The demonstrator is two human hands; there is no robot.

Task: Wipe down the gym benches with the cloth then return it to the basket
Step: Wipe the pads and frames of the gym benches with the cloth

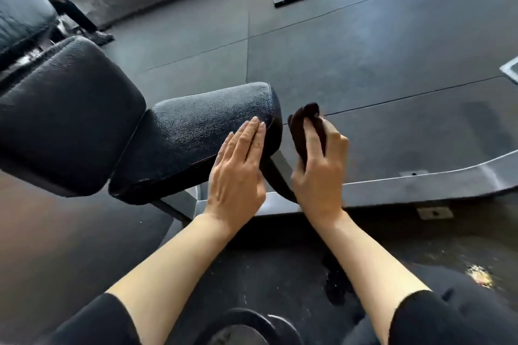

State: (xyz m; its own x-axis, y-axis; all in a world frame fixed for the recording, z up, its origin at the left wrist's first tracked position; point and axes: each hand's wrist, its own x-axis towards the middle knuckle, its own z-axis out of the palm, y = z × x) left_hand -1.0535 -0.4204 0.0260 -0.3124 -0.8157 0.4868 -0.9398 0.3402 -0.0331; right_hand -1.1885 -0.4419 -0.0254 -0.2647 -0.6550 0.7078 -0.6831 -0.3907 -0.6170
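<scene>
Cloth (307,131) bunched in our right hand (319,173), off the seat pad's (201,131) end, while our left hand (238,173) lies flat and slack on it; we judge the pad's edge may go unwiped, basket unseen.

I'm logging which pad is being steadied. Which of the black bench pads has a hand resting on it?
The small seat pad nearest the person: the left hand lies flat on its near end. The bigger back pad beside it is untouched.
</scene>
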